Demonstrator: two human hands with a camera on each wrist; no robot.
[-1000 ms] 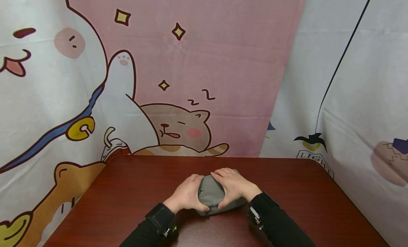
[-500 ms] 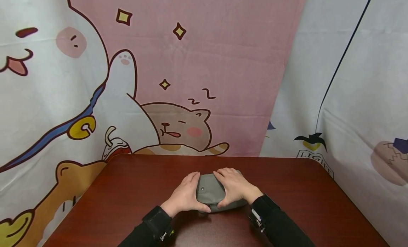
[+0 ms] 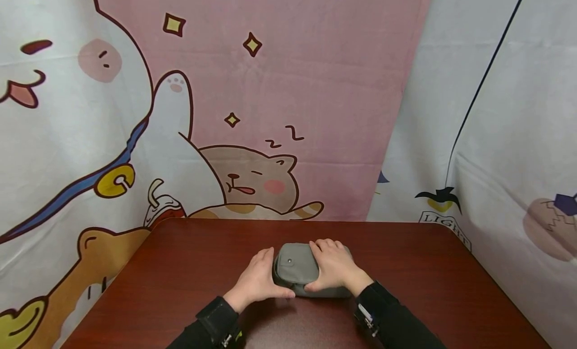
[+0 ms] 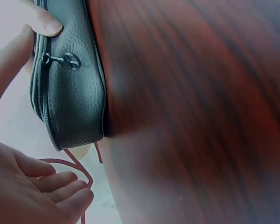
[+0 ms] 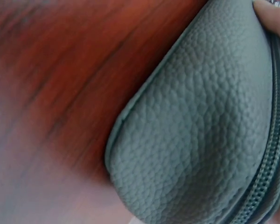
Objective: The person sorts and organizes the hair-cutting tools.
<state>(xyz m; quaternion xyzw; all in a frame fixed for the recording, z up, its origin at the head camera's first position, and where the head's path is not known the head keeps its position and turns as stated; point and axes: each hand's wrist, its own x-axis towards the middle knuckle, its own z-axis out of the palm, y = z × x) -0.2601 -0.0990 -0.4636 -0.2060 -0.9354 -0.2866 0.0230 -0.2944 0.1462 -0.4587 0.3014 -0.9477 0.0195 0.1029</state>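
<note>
A grey-green grained-leather zip pouch (image 3: 295, 263) rests on the table, its zipper running along the side. My right hand (image 3: 334, 266) grips the pouch's right part, fingers over the top and far side, thumb at the near side. That thumb also shows at the top of the left wrist view, pressing close to the zipper pull (image 4: 67, 59). Beside the pouch's left end is my left hand (image 3: 258, 281), its fingers relaxed and slightly curled with nothing in them, its thumb reaching toward the near corner. In the right wrist view the pouch's rounded end (image 5: 191, 130) fills much of the picture.
The reddish-brown wooden table (image 3: 189, 269) has rounded far corners. Behind it hangs a pink and white cloth (image 3: 333, 113) printed with cartoon animals. Another white printed cloth (image 3: 518, 138) hangs at the right.
The pouch has turned slightly clockwise, its near edge now almost level in the head view. My left hand has drawn left, opening a gap at its fingers. The right hand keeps its grip.
</note>
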